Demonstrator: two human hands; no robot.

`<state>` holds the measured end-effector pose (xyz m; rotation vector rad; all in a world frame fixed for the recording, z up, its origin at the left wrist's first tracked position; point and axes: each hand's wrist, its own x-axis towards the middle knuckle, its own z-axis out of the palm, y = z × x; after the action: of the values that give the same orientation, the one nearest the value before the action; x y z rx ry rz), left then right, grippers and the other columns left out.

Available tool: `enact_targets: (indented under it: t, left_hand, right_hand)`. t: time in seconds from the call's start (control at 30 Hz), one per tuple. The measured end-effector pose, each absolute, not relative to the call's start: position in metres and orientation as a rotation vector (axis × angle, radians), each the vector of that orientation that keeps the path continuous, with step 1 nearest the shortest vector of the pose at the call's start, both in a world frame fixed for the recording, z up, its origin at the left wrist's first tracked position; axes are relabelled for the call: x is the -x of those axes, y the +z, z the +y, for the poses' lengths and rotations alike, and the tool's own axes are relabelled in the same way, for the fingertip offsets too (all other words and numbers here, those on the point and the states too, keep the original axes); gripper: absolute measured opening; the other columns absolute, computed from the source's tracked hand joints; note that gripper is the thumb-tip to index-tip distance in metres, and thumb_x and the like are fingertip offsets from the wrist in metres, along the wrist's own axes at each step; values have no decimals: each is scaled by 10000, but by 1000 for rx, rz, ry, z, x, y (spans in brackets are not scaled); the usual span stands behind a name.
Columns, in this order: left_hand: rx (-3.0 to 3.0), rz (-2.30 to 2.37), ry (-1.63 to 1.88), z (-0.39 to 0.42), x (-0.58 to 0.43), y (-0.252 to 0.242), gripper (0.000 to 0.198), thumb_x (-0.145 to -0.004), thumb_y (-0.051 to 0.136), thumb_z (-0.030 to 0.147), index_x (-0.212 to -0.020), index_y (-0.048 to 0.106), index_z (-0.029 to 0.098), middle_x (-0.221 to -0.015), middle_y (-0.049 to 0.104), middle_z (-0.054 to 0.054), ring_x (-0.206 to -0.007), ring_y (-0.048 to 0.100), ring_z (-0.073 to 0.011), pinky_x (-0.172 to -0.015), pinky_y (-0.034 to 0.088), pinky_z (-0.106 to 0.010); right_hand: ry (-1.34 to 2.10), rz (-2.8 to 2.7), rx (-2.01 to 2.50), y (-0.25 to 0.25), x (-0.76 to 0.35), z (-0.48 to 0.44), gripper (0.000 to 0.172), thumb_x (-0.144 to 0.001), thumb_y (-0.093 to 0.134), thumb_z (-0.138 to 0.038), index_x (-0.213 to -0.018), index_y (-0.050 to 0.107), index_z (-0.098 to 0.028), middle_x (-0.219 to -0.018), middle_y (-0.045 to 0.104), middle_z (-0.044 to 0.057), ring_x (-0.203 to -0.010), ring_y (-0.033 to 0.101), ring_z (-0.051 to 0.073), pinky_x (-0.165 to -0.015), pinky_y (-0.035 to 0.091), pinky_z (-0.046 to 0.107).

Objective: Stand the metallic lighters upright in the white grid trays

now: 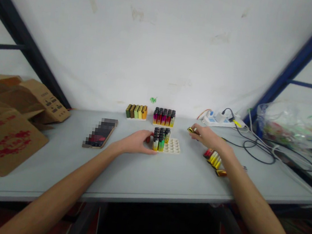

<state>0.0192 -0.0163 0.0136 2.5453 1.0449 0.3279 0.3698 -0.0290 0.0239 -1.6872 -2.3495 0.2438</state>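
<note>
A white tray with round holes lies at the middle of the grey table; several colourful lighters stand in its left part. My left hand rests against the tray's left side, fingers curled at the lighters. My right hand is to the right of the tray, pinching a gold lighter. Under my right wrist lies a loose pile of lighters.
Two filled trays of lighters stand at the back by the wall. A phone lies left of the tray, cardboard boxes at far left. A power strip, cables and a plastic bag are on the right.
</note>
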Motion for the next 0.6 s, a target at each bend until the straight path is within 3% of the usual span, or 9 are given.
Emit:
enact_targets:
  t: [0.1,0.23,0.3,0.43,0.6]
  left_hand:
    - [-2550,1036,335,-17,-19,14,649,-712,735,687,-1071,659,152,-918,674,-61,-808,618,-245,-717,467,-313]
    - [-2531,1031,357,-17,-19,14,638,-707,741,678,-1071,664,160,-917,677,-58,-805,621,-243,-715,472,-311]
    - [-2529,1042,364,-17,-19,13,630,-699,748,679,-1043,665,159,-908,675,-58,-799,621,-242,-709,473,-312]
    - [-2547,1053,359,-16,-19,12,633,-700,744,696,-1024,658,159,-904,676,-60,-789,620,-240,-704,468,-314]
    - [-2569,1046,344,-17,-19,12,650,-716,730,712,-1034,649,151,-927,677,-72,-803,631,-252,-717,468,-322]
  right_hand:
    - [176,-2234,1577,26,-354,-33,380,-1043,479,-416,-1267,647,-159,-805,765,79,-713,709,217,-737,500,301]
    - [97,-2178,1405,24,-341,-34,422,-1056,421,-445,-1226,713,-193,-1135,773,135,-1000,725,292,-881,509,372]
    - [133,-2159,1410,23,-337,-35,444,-1069,368,-421,-1219,716,-189,-1156,768,135,-1009,719,291,-892,503,381]
    - [196,-2041,1419,22,-331,-38,417,-1021,477,-477,-1218,686,-175,-889,773,84,-762,676,220,-758,476,325]
    - [323,-1887,1359,26,-328,-38,442,-858,671,-614,-791,674,-178,-652,623,5,-616,529,159,-621,383,289]
